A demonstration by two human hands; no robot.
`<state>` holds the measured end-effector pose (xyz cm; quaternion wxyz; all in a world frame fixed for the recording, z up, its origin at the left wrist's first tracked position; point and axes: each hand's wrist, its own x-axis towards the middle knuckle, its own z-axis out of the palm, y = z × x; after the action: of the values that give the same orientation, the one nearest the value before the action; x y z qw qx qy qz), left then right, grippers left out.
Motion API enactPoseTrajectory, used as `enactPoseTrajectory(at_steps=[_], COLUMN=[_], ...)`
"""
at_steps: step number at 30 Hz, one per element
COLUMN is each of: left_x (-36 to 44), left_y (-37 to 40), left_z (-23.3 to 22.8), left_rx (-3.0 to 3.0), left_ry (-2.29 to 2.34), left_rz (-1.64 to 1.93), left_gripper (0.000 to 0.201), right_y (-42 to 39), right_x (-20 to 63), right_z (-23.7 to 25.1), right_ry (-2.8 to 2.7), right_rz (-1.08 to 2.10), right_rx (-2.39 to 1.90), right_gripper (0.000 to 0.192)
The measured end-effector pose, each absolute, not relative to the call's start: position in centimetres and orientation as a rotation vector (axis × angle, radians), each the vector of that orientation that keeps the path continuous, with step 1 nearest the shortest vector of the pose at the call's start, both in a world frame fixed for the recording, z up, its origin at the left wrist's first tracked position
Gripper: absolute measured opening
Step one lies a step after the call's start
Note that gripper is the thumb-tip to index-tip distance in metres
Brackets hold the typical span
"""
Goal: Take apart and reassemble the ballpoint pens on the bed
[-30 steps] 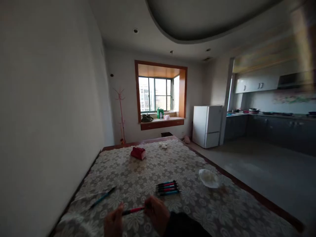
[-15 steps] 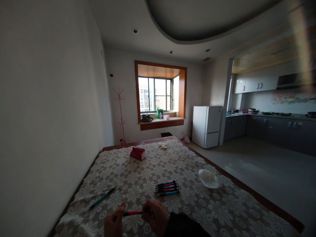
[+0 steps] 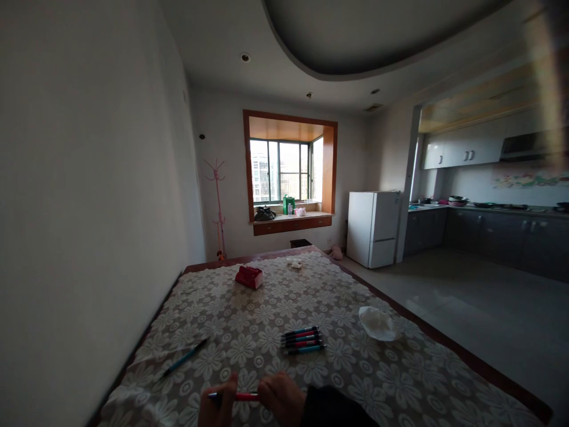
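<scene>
At the bottom edge of the head view, my left hand (image 3: 217, 406) and my right hand (image 3: 281, 398) both pinch a red pen (image 3: 242, 396) held level between them, above the flowered tablecloth (image 3: 338, 379). A neat row of several red and blue pens (image 3: 303, 340) lies on the cloth just beyond my right hand. A single blue pen (image 3: 184, 357) rests at an angle to the left, near the wall side. My right wrist wears a dark sleeve.
A crumpled white tissue (image 3: 376, 323) lies at the table's right. A red box (image 3: 249, 276) and a small white item (image 3: 294, 261) sit at the far end. A white fridge (image 3: 372, 228), kitchen counter and bay window stand beyond.
Both hands with the red pen have sunk lower in the frame and shifted slightly right. The pens on the cloth have not moved.
</scene>
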<state>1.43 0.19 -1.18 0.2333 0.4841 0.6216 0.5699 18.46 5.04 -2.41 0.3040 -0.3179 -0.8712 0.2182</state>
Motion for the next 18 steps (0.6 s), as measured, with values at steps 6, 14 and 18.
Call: enactPoseTrajectory(at_steps=[6,14,18], left_x=[1.0,1.3,1.8], left_y=[0.3,0.2,-0.2], left_z=[-1.1,-0.6,-0.6], left_rx=[1.395,1.385,1.354], left_ry=[1.689,1.762,1.784], left_rz=[1.589,1.679,1.74], left_gripper=[0.056,0.059,0.057], right_y=[4.9,5.0,5.3], right_x=[18.0,18.1,18.3], right_z=[-2.4,-1.3,-1.4], right_ry=[-2.119,-2.208,-2.371], right_rz=[0.739,0.715,0.659], right_rx=[-0.939,-0.953,-0.863], right_gripper=[0.014,0.018,0.008])
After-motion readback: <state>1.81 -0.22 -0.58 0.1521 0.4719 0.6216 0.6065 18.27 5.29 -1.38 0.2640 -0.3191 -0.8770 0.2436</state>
